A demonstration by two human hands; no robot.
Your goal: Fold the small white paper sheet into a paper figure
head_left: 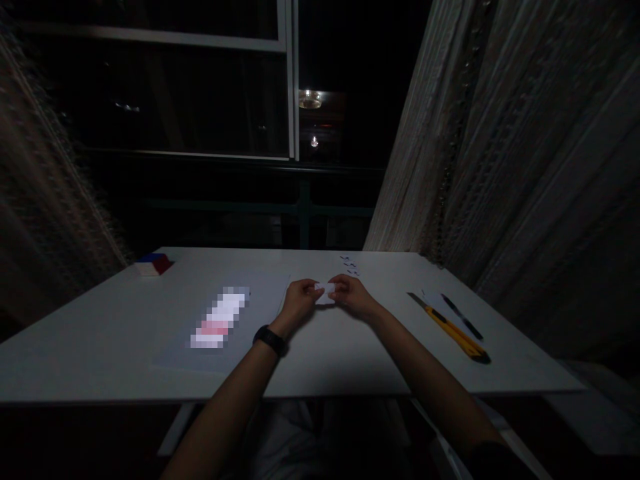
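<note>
Between both hands, just above the white table [350, 360], is a small piece of white paper [325, 293]. My left hand [301, 298], with a dark watch [271, 339] on its wrist, pinches the paper's left side. The right side is pinched by my right hand [353, 295]. Thumbs lie toward me, and the fingers behind the paper are partly hidden. Beyond my right hand, several small dark marks [349, 265] show on the tabletop; whether they are on paper slips I cannot tell.
A yellow utility knife [450, 331], blade out, lies at the right beside a dark pen [462, 317]. On the left, a bright pixelated phone-like shape [220, 317] rests on a large pale sheet [175, 357]. A puzzle cube [153, 265] stands at the far left; curtains [415, 127] hang behind.
</note>
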